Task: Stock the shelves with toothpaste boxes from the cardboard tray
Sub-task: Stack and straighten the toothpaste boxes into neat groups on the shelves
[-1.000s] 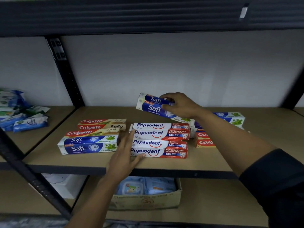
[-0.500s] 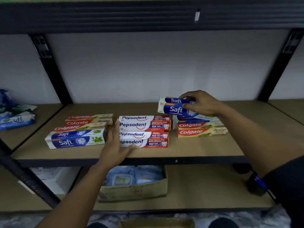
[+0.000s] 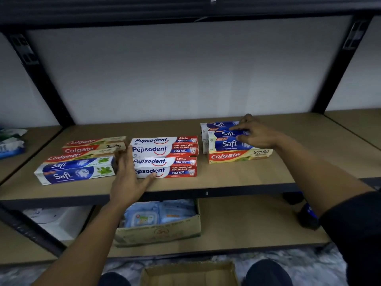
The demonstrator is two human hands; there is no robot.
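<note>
Placing step, I judge: right hand [image 3: 254,132] fingers pinch right end of Safi box [image 3: 223,134], lying atop right stack [image 3: 226,156] on shelf [image 3: 237,175]; left hand [image 3: 127,178] fingers straight, against end of near Pepsodent box [image 3: 167,172], gripping nothing. Next: let go, reach down to cardboard tray [image 3: 185,274].

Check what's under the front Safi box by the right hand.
A Colgate box lies under the Safi box; only its front face shows, its top is covered. The right hand hides the Safi box's right end.

Blue wipe packs [image 3: 158,213] in carton [image 3: 158,234]; packets [image 3: 11,141] far left.
</note>
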